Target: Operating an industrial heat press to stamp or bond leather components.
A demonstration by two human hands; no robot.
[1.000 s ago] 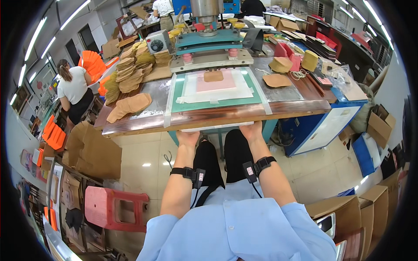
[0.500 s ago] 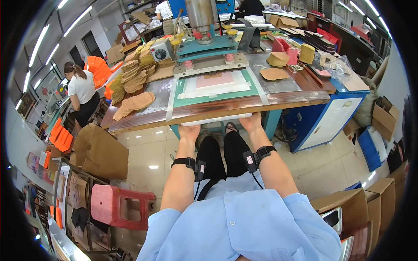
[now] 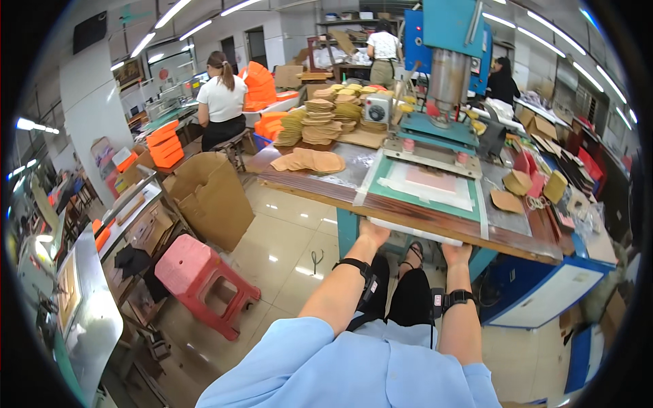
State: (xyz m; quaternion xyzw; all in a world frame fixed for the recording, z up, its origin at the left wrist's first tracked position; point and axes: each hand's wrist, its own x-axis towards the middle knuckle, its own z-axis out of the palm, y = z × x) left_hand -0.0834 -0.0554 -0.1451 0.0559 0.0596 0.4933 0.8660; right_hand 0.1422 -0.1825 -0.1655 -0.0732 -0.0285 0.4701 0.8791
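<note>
Left hand: at the white bar's left end; fingers mostly hidden, so we cannot tell how closed.
Right hand: at the bar's right end; its grip we cannot tell either.
White bar: between our hands, just under the table's front edge.
Green mat: on our table, beneath a pink sheet.
Press: beyond the sheet.

Forearms stretched forward, hands apart, fingers mostly hidden.

Single head-worn fisheye, facing down, forward; workbench near; detail at dark rim hard to tell.
</note>
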